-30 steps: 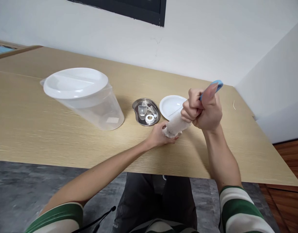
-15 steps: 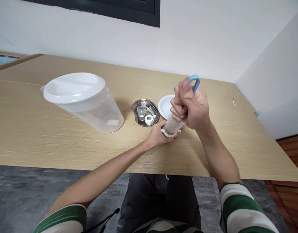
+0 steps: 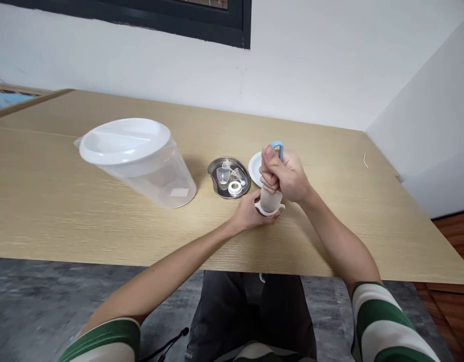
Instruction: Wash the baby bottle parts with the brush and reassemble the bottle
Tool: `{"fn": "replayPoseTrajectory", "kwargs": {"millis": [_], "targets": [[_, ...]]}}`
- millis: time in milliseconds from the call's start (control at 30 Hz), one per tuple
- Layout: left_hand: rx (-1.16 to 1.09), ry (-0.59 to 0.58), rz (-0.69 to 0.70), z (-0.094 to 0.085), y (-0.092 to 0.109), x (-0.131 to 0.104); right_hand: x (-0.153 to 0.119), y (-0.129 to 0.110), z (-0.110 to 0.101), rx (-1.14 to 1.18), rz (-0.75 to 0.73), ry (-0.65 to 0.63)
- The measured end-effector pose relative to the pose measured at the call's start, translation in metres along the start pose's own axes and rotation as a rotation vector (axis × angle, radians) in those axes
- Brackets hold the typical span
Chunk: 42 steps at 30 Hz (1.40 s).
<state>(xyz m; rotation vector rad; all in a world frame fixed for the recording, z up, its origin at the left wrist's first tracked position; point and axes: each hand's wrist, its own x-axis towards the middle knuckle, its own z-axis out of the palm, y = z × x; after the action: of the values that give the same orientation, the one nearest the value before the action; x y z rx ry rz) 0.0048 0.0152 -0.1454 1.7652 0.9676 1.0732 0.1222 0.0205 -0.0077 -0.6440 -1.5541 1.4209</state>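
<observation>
My left hand [image 3: 247, 213] is wrapped round the barrel of a large syringe, just under its white flanged rim [image 3: 268, 213]. Most of the barrel is hidden by the hand. In a fist above it, my right hand [image 3: 288, 177] grips the translucent plunger [image 3: 270, 202], which stands in the barrel opening. A blue loop handle [image 3: 279, 146] sticks out over the right thumb. Partly behind the right hand is a white plate [image 3: 254, 168]. Left of the plate lies a kidney-shaped metal tray [image 3: 214, 184] holding a small clear cup [image 3: 223, 176], a white ring [image 3: 235, 188] and small clear pieces.
A big translucent pitcher with a white lid [image 3: 126, 141] stands on the left of the wooden table [image 3: 103, 231]. A thin white strip [image 3: 365, 160] lies near the right side. The wall [image 3: 311, 65] runs along the table's back edge.
My right hand has moved down with the plunger and blue loop, closer to the barrel rim. My left hand keeps its hold. The whole view has shifted slightly.
</observation>
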Motion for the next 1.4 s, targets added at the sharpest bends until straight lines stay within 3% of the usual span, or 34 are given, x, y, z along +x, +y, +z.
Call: {"fn": "replayPoseTrajectory", "kwargs": {"millis": [133, 500, 867, 1100, 1233, 1333, 1400], "targets": [[-0.015, -0.013, 0.033, 0.0, -0.001, 0.001, -0.006, -0.008, 0.0, 0.009, -0.057, 0.028], [-0.015, -0.099, 0.048, -0.002, 0.007, 0.001, -0.008, -0.022, -0.009, 0.035, -0.046, 0.049], [0.032, -0.039, 0.074, 0.002, 0.006, 0.001, -0.011, -0.049, -0.018, 0.068, -0.205, 0.122], [-0.005, -0.06, 0.071, 0.0, 0.002, 0.001, -0.015, -0.072, -0.028, 0.004, -0.34, 0.346], [-0.008, -0.047, 0.069, 0.001, 0.002, 0.001, -0.037, -0.09, -0.053, 0.024, -0.31, 0.444], [0.013, -0.051, 0.057, 0.001, 0.0, 0.001, -0.056, -0.096, -0.091, 0.044, -0.263, 0.512], [-0.002, -0.06, 0.069, 0.0, -0.002, 0.002, -0.062, -0.087, -0.124, 0.075, -0.222, 0.575]]}}
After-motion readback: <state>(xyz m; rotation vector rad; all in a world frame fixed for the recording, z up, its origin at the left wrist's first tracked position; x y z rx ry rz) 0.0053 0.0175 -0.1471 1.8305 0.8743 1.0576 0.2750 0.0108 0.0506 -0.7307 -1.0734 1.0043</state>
